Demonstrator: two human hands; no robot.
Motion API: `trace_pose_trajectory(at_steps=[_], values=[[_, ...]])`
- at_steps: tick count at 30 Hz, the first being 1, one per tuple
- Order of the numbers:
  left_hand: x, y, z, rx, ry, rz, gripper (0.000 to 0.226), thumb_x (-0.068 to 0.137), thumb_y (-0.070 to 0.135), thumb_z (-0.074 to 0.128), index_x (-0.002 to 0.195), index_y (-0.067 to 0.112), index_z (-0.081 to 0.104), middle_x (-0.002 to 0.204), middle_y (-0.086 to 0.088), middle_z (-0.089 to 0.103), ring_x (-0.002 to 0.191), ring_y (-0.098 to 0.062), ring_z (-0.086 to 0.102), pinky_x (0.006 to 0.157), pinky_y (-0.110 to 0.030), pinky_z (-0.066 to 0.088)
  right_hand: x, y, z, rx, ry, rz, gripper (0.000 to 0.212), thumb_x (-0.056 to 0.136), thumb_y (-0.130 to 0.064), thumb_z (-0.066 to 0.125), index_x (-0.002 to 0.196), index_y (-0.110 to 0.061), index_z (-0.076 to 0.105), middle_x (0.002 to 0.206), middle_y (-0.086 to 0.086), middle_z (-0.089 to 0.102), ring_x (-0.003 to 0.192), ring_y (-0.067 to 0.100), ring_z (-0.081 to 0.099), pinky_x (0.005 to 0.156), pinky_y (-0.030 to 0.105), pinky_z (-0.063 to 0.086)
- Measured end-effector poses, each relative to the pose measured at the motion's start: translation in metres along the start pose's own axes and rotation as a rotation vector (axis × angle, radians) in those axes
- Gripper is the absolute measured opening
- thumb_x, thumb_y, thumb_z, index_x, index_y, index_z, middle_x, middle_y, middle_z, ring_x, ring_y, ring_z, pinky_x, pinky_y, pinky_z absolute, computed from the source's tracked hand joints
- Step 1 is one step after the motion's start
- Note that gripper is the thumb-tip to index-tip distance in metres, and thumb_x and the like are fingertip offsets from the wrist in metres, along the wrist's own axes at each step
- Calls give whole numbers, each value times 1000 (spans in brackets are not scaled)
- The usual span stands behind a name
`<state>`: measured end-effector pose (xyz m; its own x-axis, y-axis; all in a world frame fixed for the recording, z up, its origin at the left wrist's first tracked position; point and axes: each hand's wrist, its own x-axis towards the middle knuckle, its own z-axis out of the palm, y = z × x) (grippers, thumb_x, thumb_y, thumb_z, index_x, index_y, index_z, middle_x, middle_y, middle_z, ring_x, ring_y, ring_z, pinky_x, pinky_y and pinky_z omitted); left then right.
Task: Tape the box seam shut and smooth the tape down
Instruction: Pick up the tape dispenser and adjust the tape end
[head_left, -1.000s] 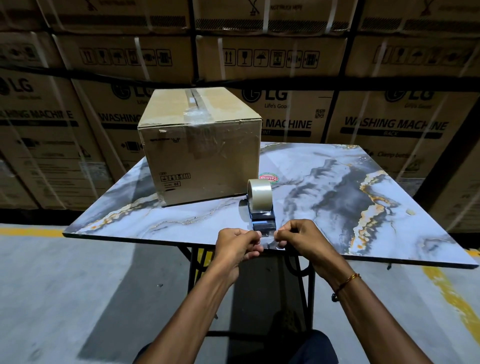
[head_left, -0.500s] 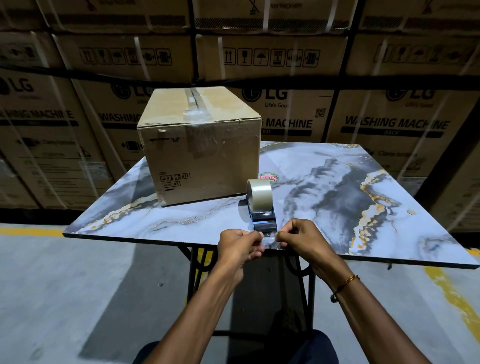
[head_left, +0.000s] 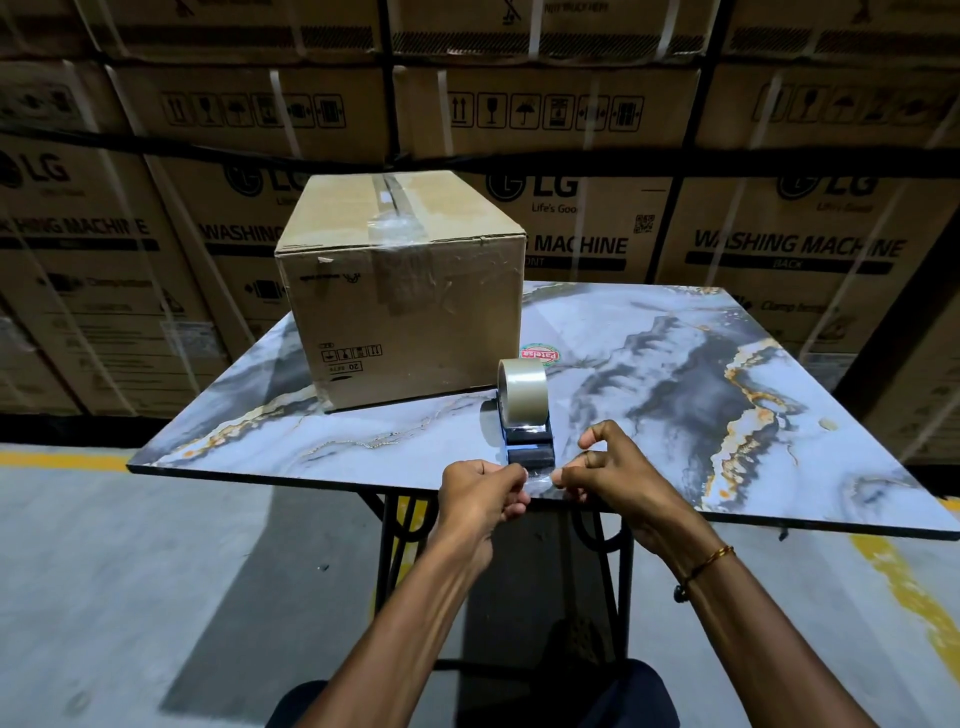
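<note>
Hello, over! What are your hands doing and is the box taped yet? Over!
Left hand and right hand pinching the clear tape end at the dispenser. Box waiting behind, old tape on its seam. Nothing in the way.

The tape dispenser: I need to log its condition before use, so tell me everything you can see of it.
The tape dispenser stands on the marble-patterned table near its front edge, apart from the cardboard box behind it. A roll of clear tape sits upright on a dark, glossy frame with a shiny metal part. A short clear strip is drawn from its front end, pinched by the left hand and right hand. Neither hand grips the frame itself.
</note>
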<state>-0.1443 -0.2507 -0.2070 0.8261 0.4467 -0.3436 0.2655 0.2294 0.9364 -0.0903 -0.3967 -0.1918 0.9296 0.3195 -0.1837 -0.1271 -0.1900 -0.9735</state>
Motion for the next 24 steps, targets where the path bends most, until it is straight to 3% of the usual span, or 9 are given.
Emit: trace_pose_trajectory(at_steps=[8, 17, 24], values=[[-2, 2, -1, -5, -6, 14, 24, 79, -4, 61, 61, 9, 53, 54, -11, 57, 44, -10, 59, 50, -22, 49, 3, 7, 5, 115, -38, 66, 43, 83, 11, 68, 108, -11, 40, 70, 13, 61, 51, 21, 62, 52, 31, 51], [0, -2, -9, -95, -67, -14, 28, 80, -6, 67, 72, 12, 48, 66, -15, 64, 53, -16, 65, 59, -27, 54, -5, 3, 4, 117, -52, 63, 40, 86, 10, 65, 110, -11, 40, 76, 16, 61, 56, 23, 59, 54, 31, 49], [6, 0, -17, -134, -142, -30, 26, 83, -6, 66, 94, 10, 49, 68, -11, 70, 57, -17, 68, 67, -30, 57, -2, 5, 4, 154, -61, 64, 26, 95, -16, 65, 110, -11, 45, 84, 18, 67, 56, 24, 64, 56, 31, 47]])
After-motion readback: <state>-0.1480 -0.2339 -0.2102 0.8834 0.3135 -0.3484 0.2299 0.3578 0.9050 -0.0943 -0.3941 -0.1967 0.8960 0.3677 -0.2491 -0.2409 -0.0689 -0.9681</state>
